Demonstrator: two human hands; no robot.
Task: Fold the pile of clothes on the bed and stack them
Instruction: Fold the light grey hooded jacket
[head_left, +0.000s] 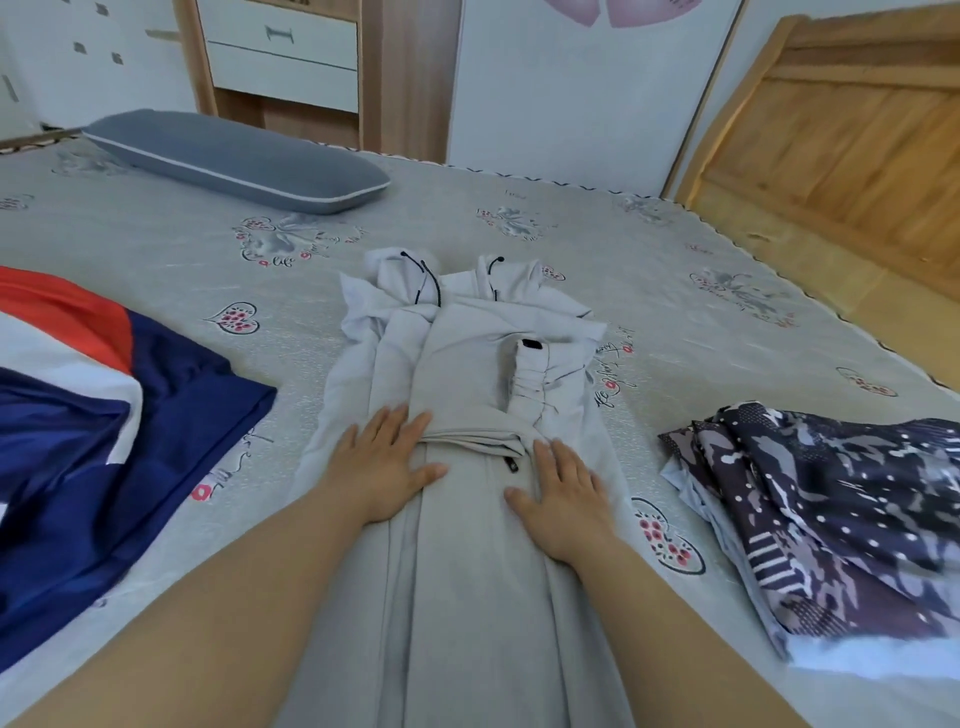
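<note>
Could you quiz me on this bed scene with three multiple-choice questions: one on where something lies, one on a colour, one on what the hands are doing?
1. Where does the patterned dark garment lie?
A. right of the grey hooded jacket
B. on the pillow
C. under the jacket

2. What colour is the pillow?
A. red
B. blue-grey
C. yellow

3. How are the left hand and right hand placed?
A. both gripping a sleeve in fists
B. both raised in the air
C. both flat on the jacket, fingers straight

Answers: 1 A, it sits at the bed's right side, apart from the jacket. 2 B, blue-grey with pale piping. 3 C, both palms rest on the fabric at the fold.
</note>
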